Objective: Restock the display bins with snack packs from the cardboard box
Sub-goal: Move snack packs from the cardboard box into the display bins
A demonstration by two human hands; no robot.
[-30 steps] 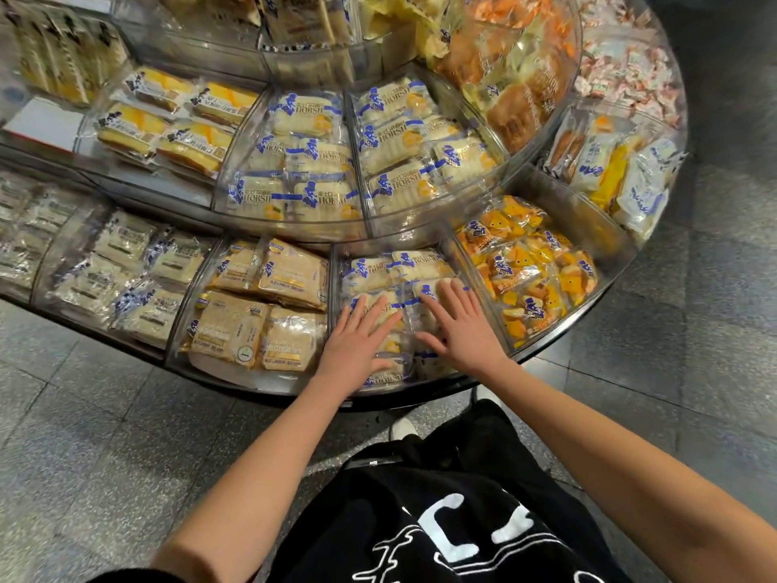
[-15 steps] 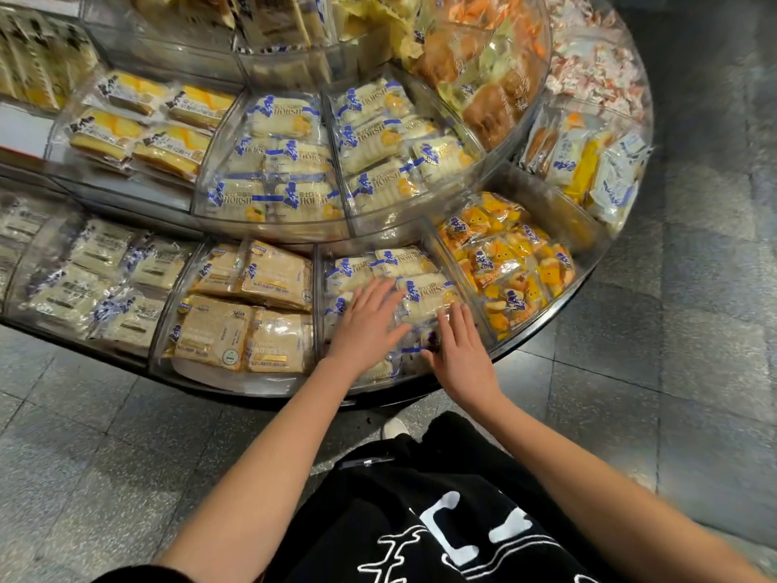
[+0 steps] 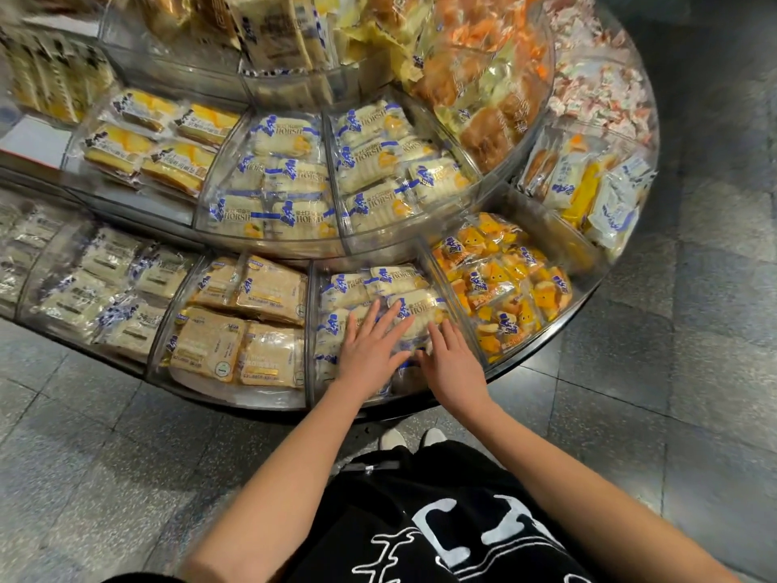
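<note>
White snack packs with blue print (image 3: 393, 284) fill a clear bin (image 3: 312, 330) on the lowest tier of a round display. My left hand (image 3: 370, 342) lies flat on these packs with fingers straight and spread. My right hand (image 3: 452, 359) rests beside it at the bin's front right corner, fingers straight and touching the packs. Neither hand holds a pack. No cardboard box is in view.
Beige packs (image 3: 235, 330) fill the bin to the left, orange packs (image 3: 500, 288) the bin to the right. The tier above holds more blue-and-white packs (image 3: 290, 183). Grey tiled floor (image 3: 630, 393) surrounds the display; my shoes (image 3: 410, 437) stand near its base.
Both hands stay on the packs in the same bin. The left hand slid forward over the packs, and the right hand drew back to the bin's front right corner.
</note>
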